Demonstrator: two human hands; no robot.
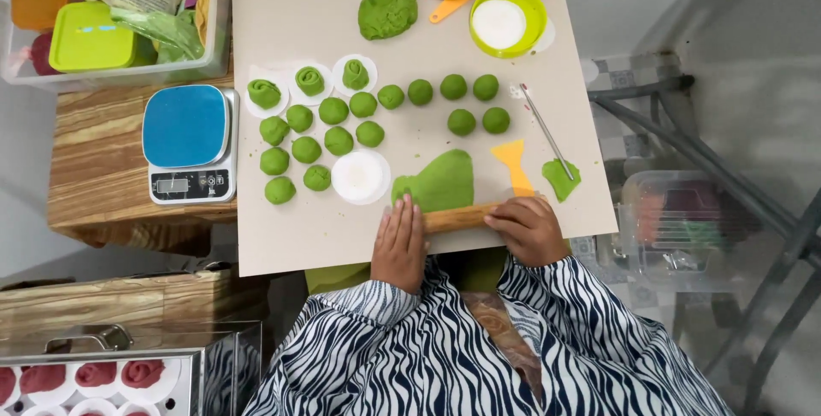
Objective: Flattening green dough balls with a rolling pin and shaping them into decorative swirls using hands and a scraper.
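Green dough sheet (pixel 442 181) is lying flattened on the near edge of the beige board (pixel 299 236), directly ahead of the wooden rolling pin (pixel 457 217). Both hands are bearing on the pin: the left hand (pixel 399 245) is resting flat with fingers extended and held together over the pin's left end, fingertips touching the sheet's near edge; the right hand (pixel 530 230) is curling loosely over the right end. Neither hand is pinching anything.

Judged from this layout, the rolling-out step is in hand, with the sheet already partly thinned and uneven in outline. The next move is calling for even downward pressure from both palms and a straight push away from the body, so that the sheet is thinning uniformly rather than tapering.

Green dough balls (pixel 333 138) are sitting in rows beyond the sheet, and three shaped pieces (pixel 310 81) are resting on white paper rounds. A white disc (pixel 360 176) is lying just left of the sheet, a yellow scraper (pixel 513 164) just right of it. A bulk dough lump (pixel 389 7) is lying at the far edge, and a blue-topped scale (pixel 190 142) is standing left of the board.
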